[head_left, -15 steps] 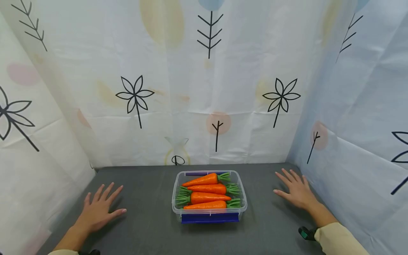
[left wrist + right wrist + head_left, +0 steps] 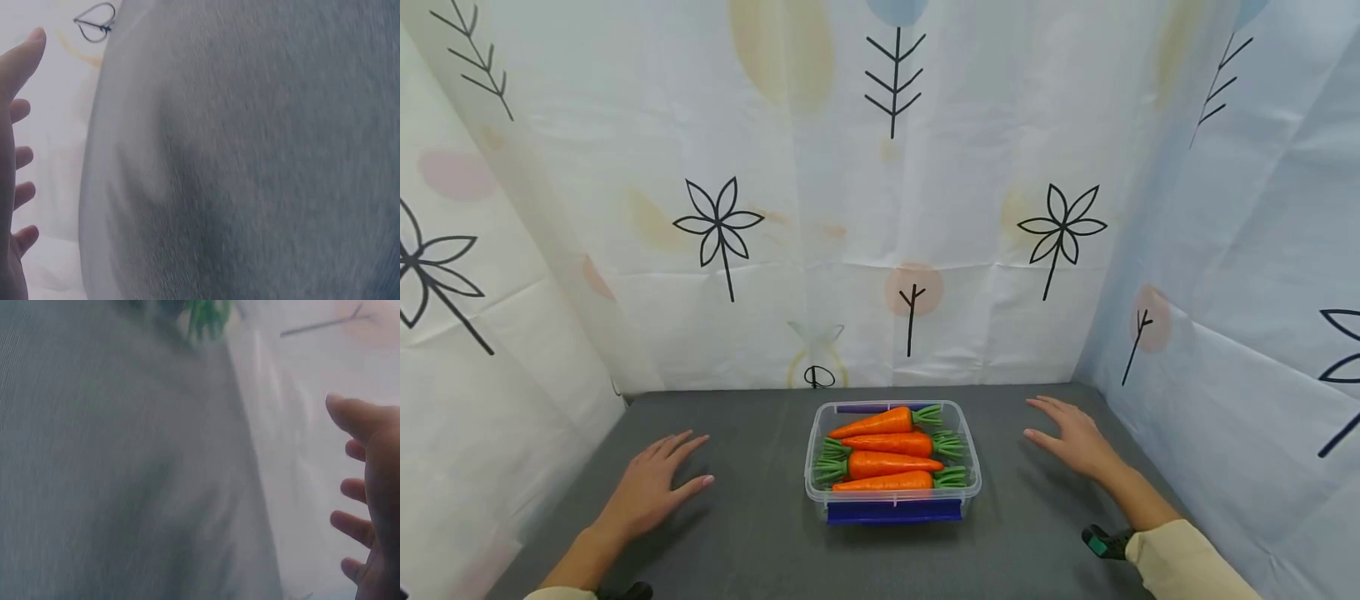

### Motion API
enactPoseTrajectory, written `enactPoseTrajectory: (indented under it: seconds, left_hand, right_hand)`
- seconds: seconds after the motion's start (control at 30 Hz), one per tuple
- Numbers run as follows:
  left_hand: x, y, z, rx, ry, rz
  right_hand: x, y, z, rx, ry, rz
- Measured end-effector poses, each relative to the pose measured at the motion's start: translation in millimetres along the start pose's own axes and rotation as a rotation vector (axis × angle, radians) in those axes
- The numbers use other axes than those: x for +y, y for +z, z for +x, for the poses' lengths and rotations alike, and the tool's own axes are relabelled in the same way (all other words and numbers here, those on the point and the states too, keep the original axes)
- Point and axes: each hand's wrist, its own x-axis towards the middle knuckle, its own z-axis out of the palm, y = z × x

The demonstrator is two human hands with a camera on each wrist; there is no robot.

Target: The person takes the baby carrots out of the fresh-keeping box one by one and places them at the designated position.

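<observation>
A clear plastic box (image 2: 895, 495) with blue side clips stands on the grey table, its top uncovered. Several orange carrots (image 2: 891, 444) with green stalks lie inside it, tops pointing in different directions. To the left of the box, apart from it, my left hand (image 2: 643, 492) hovers over the table with fingers relaxed and nothing held. On the other side my right hand (image 2: 1075, 437) is also raised, fingers loosely extended and holding nothing. In the right wrist view, blurred green stalks (image 2: 209, 319) show at the top edge, beyond the right hand (image 2: 381, 481).
The grey table (image 2: 737, 550) is bounded by white printed cloth (image 2: 880, 208) at the back and on both sides. A dark band with a green face (image 2: 1105, 543) sits at the right wrist, beside a cream sleeve (image 2: 1187, 558).
Both hands have moved inward toward the box, and their spread fingers have come closer together. The box and carrots have stayed in place.
</observation>
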Motion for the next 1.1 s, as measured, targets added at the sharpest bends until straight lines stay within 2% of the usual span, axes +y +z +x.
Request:
enactPoseTrajectory:
  seconds: [0.2, 0.43, 0.57, 0.87, 1.1]
  left_hand:
    - [16.6, 0.1, 4.8, 0.070, 0.028, -0.078]
    - [37.1, -4.0, 13.2, 0.048, -0.023, -0.182]
    - [49.0, -6.8, 17.0, 0.069, -0.014, -0.248]
    - [76.1, -3.6, 24.7, 0.157, 0.056, -0.388]
    - [96.1, 6.2, 31.1, 0.231, 0.117, -0.473]
  right_hand:
    - [-22, -1, 11.0, 0.004, 0.007, 0.090]
    - [-45, 0, 22.8, 0.005, -0.003, 0.161]
    - [-55, 2, 28.5, 0.003, -0.017, 0.212]
    - [-75, 8, 44.5, -0.008, -0.059, 0.292]
    - [-93, 14, 64.5, -0.106, -0.018, 0.340]
